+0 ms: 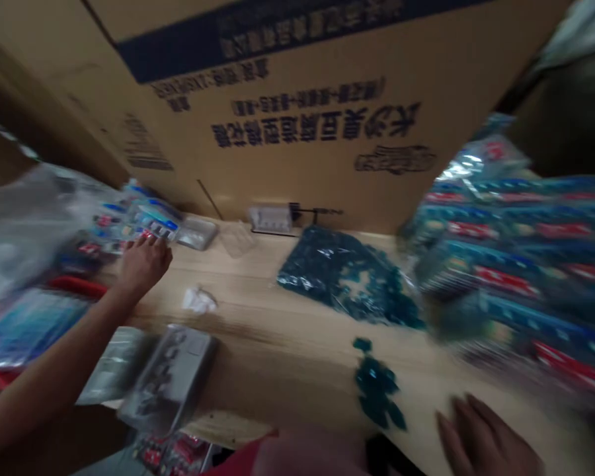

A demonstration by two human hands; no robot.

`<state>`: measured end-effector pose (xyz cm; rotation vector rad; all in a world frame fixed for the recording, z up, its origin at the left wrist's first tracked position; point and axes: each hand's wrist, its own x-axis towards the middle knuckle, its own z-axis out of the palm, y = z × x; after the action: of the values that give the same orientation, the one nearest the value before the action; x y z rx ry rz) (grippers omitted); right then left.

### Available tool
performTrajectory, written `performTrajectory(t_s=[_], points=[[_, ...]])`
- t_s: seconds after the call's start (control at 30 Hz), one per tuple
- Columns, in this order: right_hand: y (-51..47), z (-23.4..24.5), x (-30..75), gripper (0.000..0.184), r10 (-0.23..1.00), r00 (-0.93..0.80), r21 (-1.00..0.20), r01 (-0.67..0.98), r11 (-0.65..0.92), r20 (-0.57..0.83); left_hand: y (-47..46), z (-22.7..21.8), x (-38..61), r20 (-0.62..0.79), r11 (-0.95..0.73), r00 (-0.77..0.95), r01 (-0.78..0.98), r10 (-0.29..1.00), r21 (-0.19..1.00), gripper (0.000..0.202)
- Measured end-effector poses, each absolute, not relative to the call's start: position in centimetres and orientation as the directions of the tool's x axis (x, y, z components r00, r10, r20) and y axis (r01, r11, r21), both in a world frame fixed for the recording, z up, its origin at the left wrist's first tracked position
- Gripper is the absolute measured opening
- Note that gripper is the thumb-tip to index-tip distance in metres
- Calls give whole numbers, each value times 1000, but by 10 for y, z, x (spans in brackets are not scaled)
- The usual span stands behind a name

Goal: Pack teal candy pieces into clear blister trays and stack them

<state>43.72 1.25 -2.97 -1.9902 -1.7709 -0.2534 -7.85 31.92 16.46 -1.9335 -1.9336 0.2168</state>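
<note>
My left hand (146, 264) reaches out to the far left, its fingers curled at the edge of a pile of clear packets with blue and red print (153, 215). What its fingertips hold, if anything, is hidden. At the lower right, blurred, my right hand (488, 439) is low over the table, fingers stretched and partly apart, with nothing seen in it. A small heap of dark teal pieces (375, 383) lies to its left. Behind that heap is a clear bag of similar teal pieces (322, 264), some of them spilling toward its right end.
A large cardboard box (297, 178) walls off the back. Blue-and-red packages (506, 231) are stacked at right. Clear-wrapped grey trays (178, 363) sit at the front left, near a red basket (79, 285). Crumpled white paper (199, 300) lies on the wooden table (272, 344).
</note>
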Motion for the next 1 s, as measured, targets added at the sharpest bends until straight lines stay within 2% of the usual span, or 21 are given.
performTrajectory(t_s=[0.1,0.17,0.23,0.27,0.33,0.43,0.5,0.57,0.63,0.7,0.77,0.87,1.0], points=[[9,-20,434,43,895,156,-160,982,-97,418,262,149,-13,82,-313,361,886,929,-343,31],[15,-17,433,42,884,161,-147,983,-107,438,213,133,33,79,-512,536,833,840,-207,27],[19,-14,432,40,877,172,-150,982,-116,448,168,115,78,73,-622,624,781,778,-48,28],[20,-13,432,39,877,179,-156,980,-121,445,151,105,100,53,-638,637,770,769,9,28],[18,-12,432,37,885,188,-168,978,-127,425,129,85,140,-91,-621,626,780,774,77,24],[14,-13,433,35,893,204,-184,973,-140,401,121,66,181,-333,-496,495,864,803,88,19],[13,-13,434,35,892,211,-199,970,-140,399,123,62,196,-419,-427,418,901,806,77,22],[12,-13,435,33,886,220,-222,965,-138,409,128,65,202,-401,-423,421,902,814,89,25],[11,-12,436,31,875,230,-245,960,-133,426,136,68,208,-294,-498,516,856,804,140,24],[11,-11,435,28,859,241,-265,956,-128,452,149,67,216,-169,-610,647,760,744,225,20],[14,-9,431,23,846,235,-300,949,-94,478,165,59,229,-105,-675,738,658,667,335,25],[27,-2,415,20,843,194,-409,912,34,502,187,45,247,-87,-663,767,599,635,449,29],[60,20,390,23,873,179,-629,759,170,453,194,41,253,-38,-623,735,600,677,502,24]])
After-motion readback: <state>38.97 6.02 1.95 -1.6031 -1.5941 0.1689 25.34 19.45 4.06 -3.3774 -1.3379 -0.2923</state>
